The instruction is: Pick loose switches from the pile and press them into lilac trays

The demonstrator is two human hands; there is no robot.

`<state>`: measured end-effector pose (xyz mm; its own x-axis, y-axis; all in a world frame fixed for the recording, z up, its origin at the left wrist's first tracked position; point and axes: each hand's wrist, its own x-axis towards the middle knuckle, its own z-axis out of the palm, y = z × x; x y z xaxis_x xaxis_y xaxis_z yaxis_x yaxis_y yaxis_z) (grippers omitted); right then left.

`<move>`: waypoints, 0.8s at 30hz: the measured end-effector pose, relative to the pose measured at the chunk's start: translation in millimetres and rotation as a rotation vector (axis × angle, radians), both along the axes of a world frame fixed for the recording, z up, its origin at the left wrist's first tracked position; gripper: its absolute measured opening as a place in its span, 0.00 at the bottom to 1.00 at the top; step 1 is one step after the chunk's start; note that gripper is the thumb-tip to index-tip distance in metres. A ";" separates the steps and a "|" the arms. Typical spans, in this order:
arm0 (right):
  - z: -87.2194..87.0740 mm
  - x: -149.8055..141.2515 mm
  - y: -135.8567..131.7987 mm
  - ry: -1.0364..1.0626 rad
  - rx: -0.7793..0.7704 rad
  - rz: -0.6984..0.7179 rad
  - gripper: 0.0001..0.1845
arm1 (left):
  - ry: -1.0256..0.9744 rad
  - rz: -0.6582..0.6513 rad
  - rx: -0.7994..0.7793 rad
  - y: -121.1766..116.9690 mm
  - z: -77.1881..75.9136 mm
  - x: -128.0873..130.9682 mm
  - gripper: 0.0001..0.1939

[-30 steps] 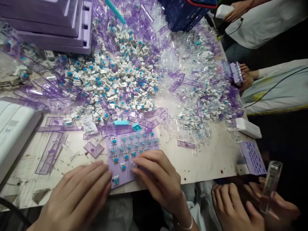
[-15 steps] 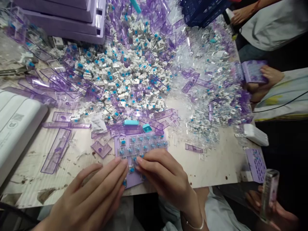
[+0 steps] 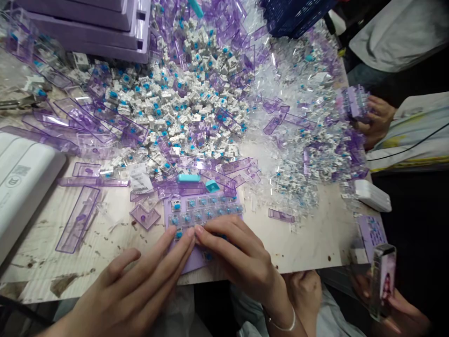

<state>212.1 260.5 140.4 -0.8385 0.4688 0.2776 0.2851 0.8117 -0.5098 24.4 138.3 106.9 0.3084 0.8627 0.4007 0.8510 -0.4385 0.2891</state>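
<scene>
A purple plate (image 3: 231, 200) studded with blue-stemmed switches lies at the near edge of the table. My left hand (image 3: 140, 288) rests flat on its left part, fingers stretched out and together, tips touching the switches. My right hand (image 3: 238, 255) lies flat over its lower middle, fingers extended, pressing on the switches. The fingertips of both hands meet near the plate's middle. Neither hand holds anything.
A big heap of white and blue switches (image 3: 175, 107) and clear purple plastic strips (image 3: 79, 217) covers the table (image 3: 305, 243). Purple trays (image 3: 87, 28) stand far left, a blue basket (image 3: 291, 14) far right, a white box (image 3: 21, 182) at left. Other people's hands (image 3: 375, 119) work at the right.
My left hand has slid right onto the plate until its fingertips met those of the right hand. The view has shifted slightly. At the right, another person's hand lifted a purple plate.
</scene>
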 end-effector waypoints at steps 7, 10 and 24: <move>4.4 -3.5 3.5 -0.028 0.054 -0.042 0.10 | 0.156 -0.056 0.011 2.1 8.4 -3.4 0.19; 7.1 -5.4 5.0 -0.041 0.045 -0.007 0.12 | 0.249 -0.119 0.010 3.9 12.7 -4.7 0.20; 5.1 -5.7 -0.6 -0.053 -0.057 -0.171 0.09 | 0.131 -0.052 0.066 5.0 6.7 1.4 0.19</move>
